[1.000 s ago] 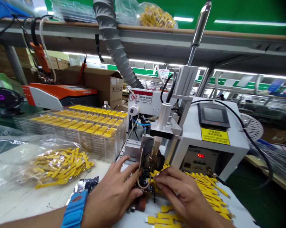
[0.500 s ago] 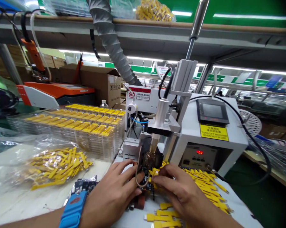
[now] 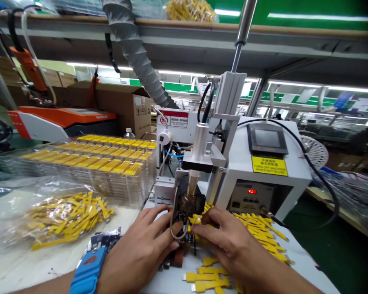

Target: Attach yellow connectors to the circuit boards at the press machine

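Note:
Under the soldering head (image 3: pixel 190 198) of a bench machine, both hands work close together. My left hand (image 3: pixel 141 243), with a blue wrist strap (image 3: pixel 90 267), has its thumb and index finger closed in at a small dark fixture (image 3: pixel 184 224); what they grip is mostly hidden. From the right, my right hand (image 3: pixel 229 237) pinches a yellow flat cable (image 3: pixel 196 219) at the fixture, its far end hidden by the fingers. More yellow flat cables (image 3: pixel 207 277) with metal ends lie below that hand, and a pile of them (image 3: pixel 260 234) spreads to its right.
Stacked clear trays (image 3: pixel 119 185) of yellow cables and a plastic bag (image 3: pixel 70 216) of loose ones stand at left. Dark small parts (image 3: pixel 104 241) lie beside my left wrist. A controller box (image 3: pixel 269 175) stands at right; a grey duct (image 3: pixel 138 53) hangs above.
The whole view has shifted slightly, so the scene sits further left. Both hands keep nearly the same place and grip at the fixture.

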A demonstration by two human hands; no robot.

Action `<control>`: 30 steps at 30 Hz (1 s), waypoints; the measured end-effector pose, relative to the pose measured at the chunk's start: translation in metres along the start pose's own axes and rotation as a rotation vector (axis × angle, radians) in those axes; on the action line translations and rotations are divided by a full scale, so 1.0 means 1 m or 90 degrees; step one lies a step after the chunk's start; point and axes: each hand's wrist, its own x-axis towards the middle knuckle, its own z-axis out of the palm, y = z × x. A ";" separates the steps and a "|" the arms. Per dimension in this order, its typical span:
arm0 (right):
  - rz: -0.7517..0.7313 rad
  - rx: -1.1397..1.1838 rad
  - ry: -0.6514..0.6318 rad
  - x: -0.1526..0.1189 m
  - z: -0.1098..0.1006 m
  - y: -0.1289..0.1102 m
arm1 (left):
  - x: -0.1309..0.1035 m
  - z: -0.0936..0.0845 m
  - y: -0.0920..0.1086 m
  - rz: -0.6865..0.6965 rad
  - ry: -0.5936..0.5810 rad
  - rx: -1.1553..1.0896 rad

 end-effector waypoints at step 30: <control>-0.055 -0.034 0.010 -0.003 0.009 0.000 | 0.002 -0.014 0.008 0.154 -0.070 0.271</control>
